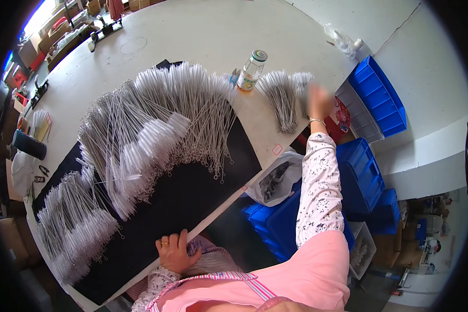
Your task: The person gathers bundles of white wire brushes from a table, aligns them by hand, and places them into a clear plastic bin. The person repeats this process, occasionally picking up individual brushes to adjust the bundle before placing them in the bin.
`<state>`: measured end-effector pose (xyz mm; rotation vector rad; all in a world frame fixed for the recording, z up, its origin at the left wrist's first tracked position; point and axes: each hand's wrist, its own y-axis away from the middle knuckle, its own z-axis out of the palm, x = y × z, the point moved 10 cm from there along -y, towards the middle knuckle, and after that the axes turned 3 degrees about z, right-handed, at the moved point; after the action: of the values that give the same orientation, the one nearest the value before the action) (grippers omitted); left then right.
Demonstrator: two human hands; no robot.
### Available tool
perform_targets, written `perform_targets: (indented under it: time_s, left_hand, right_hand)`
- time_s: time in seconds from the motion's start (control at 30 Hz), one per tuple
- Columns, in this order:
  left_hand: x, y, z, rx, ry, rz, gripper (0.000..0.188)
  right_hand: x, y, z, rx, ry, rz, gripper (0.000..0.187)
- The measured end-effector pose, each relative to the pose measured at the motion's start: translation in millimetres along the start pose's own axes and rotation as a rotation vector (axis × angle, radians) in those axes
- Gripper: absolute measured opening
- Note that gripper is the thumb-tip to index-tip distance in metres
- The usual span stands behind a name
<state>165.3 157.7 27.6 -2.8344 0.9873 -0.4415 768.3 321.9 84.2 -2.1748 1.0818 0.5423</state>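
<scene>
My left hand (pixel 176 253) rests at the table's near edge, fingers stretched out on a black cloth (pixel 192 192), holding nothing. Stretched out to the far right, my right hand (pixel 320 103) is beside a small bundle of wire brushes (pixel 302 86); it is blurred, so its fingers and anything in them do not show. A second bundle of brushes (pixel 282 101) lies just left of it. Across the cloth spreads a large heap of thin wire brushes (pixel 161 119) with white bristles and looped ends. Another heap of brushes (pixel 78 223) lies at the left.
A glass jar (pixel 252 72) with a green lid stands beyond the cloth. Blue crates (pixel 377 96) stand past the table's right edge, with a white bag (pixel 278 179) of dark pieces below. A dark cup (pixel 28 144) and black clamps (pixel 104 34) sit along the left side.
</scene>
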Motion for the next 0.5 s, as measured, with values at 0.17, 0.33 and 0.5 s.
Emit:
perform_targets:
  time_s: [0.17,0.33,0.5]
  left_hand:
    - [0,6,3,0.015,0.017,0.01,0.062]
    - [1,4,-1,0.05,-0.006,0.005,0.05]
    - [-2,2,-13,0.123,0.106,-0.006,0.042]
  right_hand:
    - [-23,61,38,-0.32,0.201,0.017,0.124]
    - [-33,110,48,-0.317,0.36,-0.037,0.115]
    - [-32,122,42,-0.21,0.387,-0.145,0.1]
